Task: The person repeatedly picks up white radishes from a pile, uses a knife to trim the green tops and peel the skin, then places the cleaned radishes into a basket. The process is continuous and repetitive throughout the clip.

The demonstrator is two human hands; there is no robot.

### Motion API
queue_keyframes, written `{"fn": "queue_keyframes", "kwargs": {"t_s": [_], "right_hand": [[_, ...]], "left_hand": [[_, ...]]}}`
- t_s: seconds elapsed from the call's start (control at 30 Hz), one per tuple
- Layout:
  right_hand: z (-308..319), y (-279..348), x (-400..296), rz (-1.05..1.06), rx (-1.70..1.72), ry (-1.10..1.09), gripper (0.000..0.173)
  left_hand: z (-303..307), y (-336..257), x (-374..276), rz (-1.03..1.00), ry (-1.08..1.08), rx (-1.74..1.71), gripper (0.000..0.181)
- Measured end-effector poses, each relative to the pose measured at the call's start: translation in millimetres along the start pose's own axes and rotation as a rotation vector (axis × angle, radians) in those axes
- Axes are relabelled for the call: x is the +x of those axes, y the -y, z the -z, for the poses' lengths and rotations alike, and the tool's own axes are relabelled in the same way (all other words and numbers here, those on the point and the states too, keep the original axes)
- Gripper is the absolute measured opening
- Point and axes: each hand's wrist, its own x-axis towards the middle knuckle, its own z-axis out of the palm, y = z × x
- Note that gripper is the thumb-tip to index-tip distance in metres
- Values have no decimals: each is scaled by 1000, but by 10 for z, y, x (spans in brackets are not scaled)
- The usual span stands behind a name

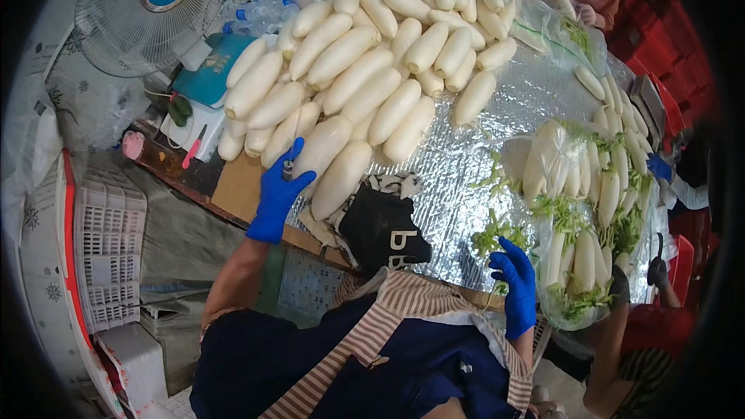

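Note:
My left hand (279, 189), in a blue glove, holds a knife (288, 170) whose thin blade points away from me over the pile. Its fingertips touch or nearly touch a peeled white daikon radish (323, 144) at the near edge of the heap. Another daikon (342, 180) lies just right of that one. My right hand (515, 285), also gloved in blue, is raised at the table's near edge with fingers apart and nothing in them. Green leaf trimmings (495, 238) lie just beyond it. A black cloth (381, 230) with white lettering rests between my hands.
Foil sheeting (448, 186) covers the table. Bagged daikons with leaves (582, 262) stand at right, near co-workers' hands. At left are a fan (151, 11), plastic bottles (262, 9), a teal-topped scale (212, 73), a pink-handled knife (194, 148) and a white crate (110, 250).

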Motion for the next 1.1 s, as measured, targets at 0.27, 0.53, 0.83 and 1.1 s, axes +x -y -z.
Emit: {"fn": "queue_keyframes", "kwargs": {"t_s": [0.27, 0.53, 0.83, 1.1], "right_hand": [[258, 52, -110, 28, 6, -113, 39], [991, 463, -17, 269, 25, -573, 30], [1336, 32, 1941, 235, -594, -389, 37], [1156, -295, 2407, 367, -561, -184, 51]], "left_hand": [[-34, 21, 18, -141, -11, 402, 63], [-1203, -284, 215, -277, 113, -69, 51], [-2557, -646, -264, -336, 675, -63, 25], [-2677, -443, 3, 93, 631, -69, 19]]}}
